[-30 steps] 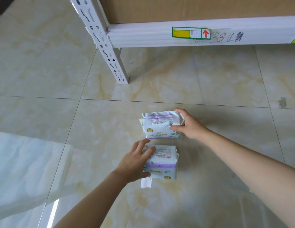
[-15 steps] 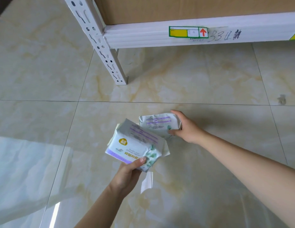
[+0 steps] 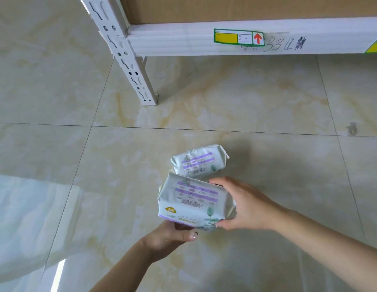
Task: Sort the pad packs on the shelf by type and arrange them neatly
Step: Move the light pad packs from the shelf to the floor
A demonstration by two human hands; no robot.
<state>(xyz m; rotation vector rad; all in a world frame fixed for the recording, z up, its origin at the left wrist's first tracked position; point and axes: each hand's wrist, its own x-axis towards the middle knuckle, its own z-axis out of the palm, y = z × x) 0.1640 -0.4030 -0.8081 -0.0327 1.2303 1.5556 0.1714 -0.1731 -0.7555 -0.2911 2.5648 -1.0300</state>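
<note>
A person's two bare hands hold one pad pack over a pale marbled tile floor point(image 3: 57, 81). The near pad pack point(image 3: 193, 199) is white plastic with two purple bands, green leaf prints and a yellow-orange badge at its lower left corner; the lines of small print on it are too fine to read. The left hand point(image 3: 172, 234) cups the pack from underneath, thumb lying along its lower front edge. The right hand point(image 3: 246, 207) grips the pack's right end, fingers over the top far edge and thumb at the lower front corner. Just beyond the right hand's fingers a far pad pack point(image 3: 199, 162) of the same design lies on the floor; whether the two packs touch cannot be told. Well beyond both hands runs a white shelf beam point(image 3: 183, 39) joined to a slotted white upright post point(image 3: 124, 53), with a cardboard box point(image 3: 225, 9) resting on it. The beam carries a green-bordered label point(image 3: 238, 36) with a yellow block and a red arrow pointing up. Handwriting point(image 3: 286, 44) beside it begins "33"; the rest is unclear.
</note>
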